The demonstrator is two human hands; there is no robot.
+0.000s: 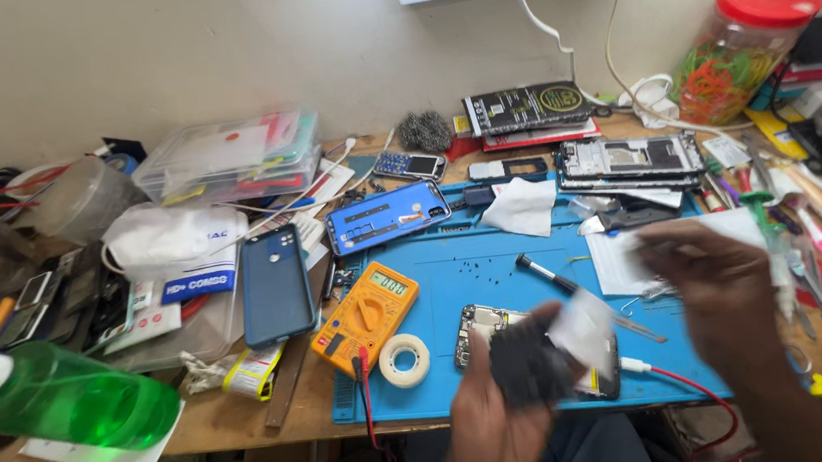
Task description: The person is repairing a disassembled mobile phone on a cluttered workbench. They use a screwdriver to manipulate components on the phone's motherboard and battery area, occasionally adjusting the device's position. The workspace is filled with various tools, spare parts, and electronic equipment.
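Over blue mat [494,253]: left hand [508,402] grips blurred dark part [529,360]; right hand [719,297] blurred, grip unclear.

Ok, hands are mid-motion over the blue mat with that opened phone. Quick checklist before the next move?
1. Left hand grip on the dark flat part: cannot tell, blurred.
2. Right hand free of tools: cannot tell, blurred.
3. Opened phone with bare circuit board flat on the blue silicone work mat: ok.
4. Loose tiny screws kept on the mat, clear of the hands: ok.
5. Red lead wire near the phone's right end, clear of the right hand: not ok, it runs under the wrist.
6. Yellow multimeter within reach at the mat's left edge: ok.
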